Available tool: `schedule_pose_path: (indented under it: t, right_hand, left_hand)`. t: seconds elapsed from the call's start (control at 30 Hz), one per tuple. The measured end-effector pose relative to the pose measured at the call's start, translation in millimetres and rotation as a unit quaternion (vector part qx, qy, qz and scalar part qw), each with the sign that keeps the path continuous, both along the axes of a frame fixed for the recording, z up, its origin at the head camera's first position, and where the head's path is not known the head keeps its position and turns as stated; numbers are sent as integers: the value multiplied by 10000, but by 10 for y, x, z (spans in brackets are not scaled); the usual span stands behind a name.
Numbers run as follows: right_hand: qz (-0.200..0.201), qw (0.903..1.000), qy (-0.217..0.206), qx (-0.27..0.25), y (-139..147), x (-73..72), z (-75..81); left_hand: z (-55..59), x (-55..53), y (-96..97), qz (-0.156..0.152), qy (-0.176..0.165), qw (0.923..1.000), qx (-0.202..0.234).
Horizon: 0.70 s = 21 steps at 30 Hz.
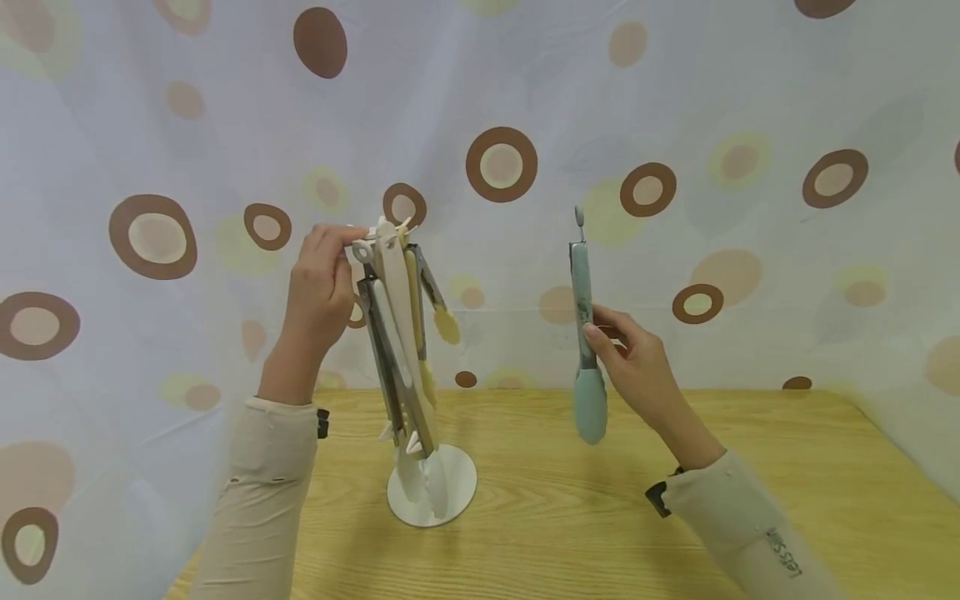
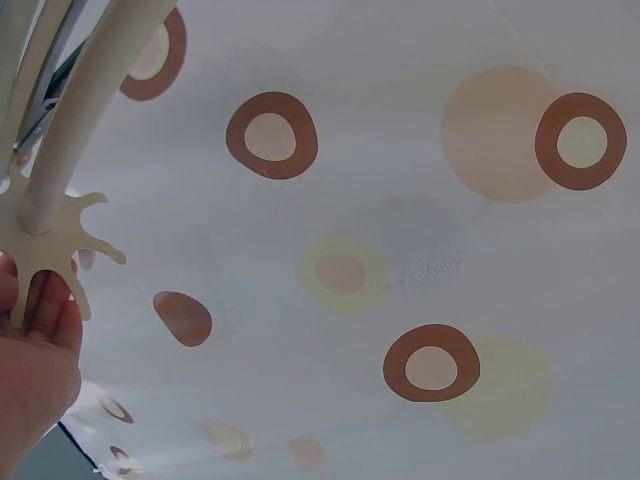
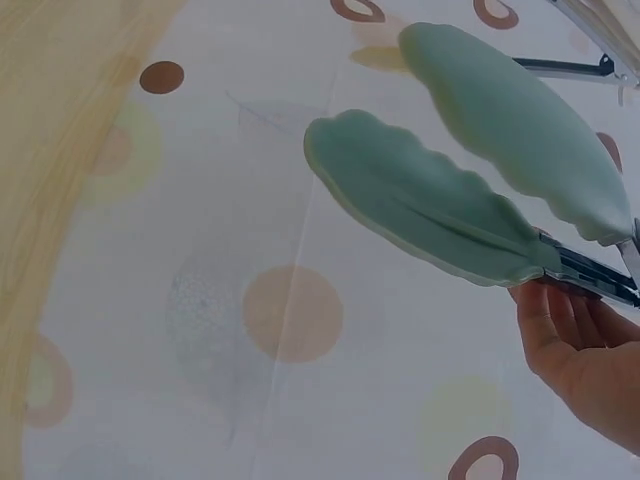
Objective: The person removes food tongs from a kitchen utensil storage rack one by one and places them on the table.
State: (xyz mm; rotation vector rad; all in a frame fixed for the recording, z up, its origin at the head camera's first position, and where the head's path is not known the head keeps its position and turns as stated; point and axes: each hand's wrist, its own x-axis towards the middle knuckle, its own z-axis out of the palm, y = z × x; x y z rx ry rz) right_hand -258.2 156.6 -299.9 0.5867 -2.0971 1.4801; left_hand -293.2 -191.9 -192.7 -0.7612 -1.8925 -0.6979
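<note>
My left hand (image 1: 318, 287) pinches the hooked top of a cream utensil stand, which leans a little in the head view. The left wrist view shows the star-shaped hook ring (image 2: 62, 238) from beneath, fingers on its rim. Several tongs hang from the stand, among them a yellow-tipped pair (image 1: 446, 325). To the right, my right hand (image 1: 637, 358) holds pale green tongs (image 1: 591, 404) by their handles, heads down and apart from the stand. In the right wrist view the two scalloped heads (image 3: 420, 195) are spread a little apart.
The stand's round white base (image 1: 463, 492) is on a wooden table (image 1: 540, 500). Behind it hangs a pale curtain (image 1: 570, 100) with brown and yellow dots, also running along both sides.
</note>
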Motion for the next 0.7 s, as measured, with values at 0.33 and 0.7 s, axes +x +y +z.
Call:
schedule_pose_path:
  t: [0.33,0.7]
  right_hand:
    - [-451,9987,28,252,286,121,-99]
    - [-708,9951,166,672,564,197,-184]
  left_hand:
    - [-8,1,1,-27,-2,10000,9]
    - [-5,-3,-11,2,14,10000,-23]
